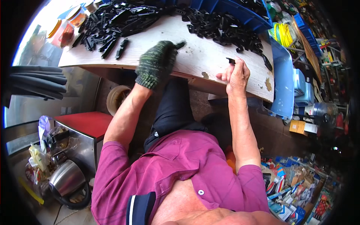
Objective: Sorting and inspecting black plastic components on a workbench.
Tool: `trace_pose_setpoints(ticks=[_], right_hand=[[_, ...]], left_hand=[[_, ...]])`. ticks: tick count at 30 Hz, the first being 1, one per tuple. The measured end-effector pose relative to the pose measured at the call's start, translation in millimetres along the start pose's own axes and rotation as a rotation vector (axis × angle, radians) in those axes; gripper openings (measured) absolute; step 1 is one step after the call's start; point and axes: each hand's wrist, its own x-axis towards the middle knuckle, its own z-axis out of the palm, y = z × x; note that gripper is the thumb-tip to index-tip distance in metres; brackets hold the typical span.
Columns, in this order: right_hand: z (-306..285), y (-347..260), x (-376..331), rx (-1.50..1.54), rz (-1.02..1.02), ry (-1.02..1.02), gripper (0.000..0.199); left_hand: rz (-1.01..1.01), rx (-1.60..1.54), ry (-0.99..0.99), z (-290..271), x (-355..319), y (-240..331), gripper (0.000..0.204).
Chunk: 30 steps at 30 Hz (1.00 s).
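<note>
My left hand (156, 63), in a dark green knitted glove, is closed above the front edge of the white worktable (198, 63). A short black plastic piece (180, 45) juts out from its finger side; the grip itself is hidden and a little blurred. Bare and raised over the table's right part, my right hand (238, 75) pinches a small black plastic part (230, 60) at its fingertips. Long black plastic parts (112, 26) are heaped beyond my left hand, with a couple lying loose in front. Another heap of smaller black pieces (225, 32) spreads beyond my right hand.
Blue crates (243, 17) line the table's back, and a blue bin (283, 78) adjoins its right side. Lidded jars (62, 33) stand at the far left corner. A red-topped cabinet (86, 123), a steel kettle (68, 178) and a bucket (114, 99) are at my left.
</note>
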Motion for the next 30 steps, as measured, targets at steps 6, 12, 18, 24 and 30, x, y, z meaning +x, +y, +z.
trace_pose_setpoints(ticks=[6, 12, 18, 24, 30], right_hand=[[-1, 2, -3, 0.079, 0.002, 0.032, 0.031], [4, -3, -8, 0.020, 0.018, 0.078, 0.030], [-10, 19, 1, -0.139, -0.116, 0.098, 0.027], [-6, 4, -9, -0.081, -0.141, 0.161, 0.025], [-15, 1, -4, -0.032, -0.047, 0.112, 0.029]], left_hand=[[-0.149, -0.772, -0.280, 39, -2, 70, 0.022], [-0.176, -0.787, -0.368, 53, 6, 87, 0.024], [-0.266, -0.830, -0.295, 60, 8, 99, 0.025], [-0.425, -0.776, -0.265, 71, 5, 136, 0.033], [-0.099, -0.447, -0.047, 43, -1, 94, 0.035]])
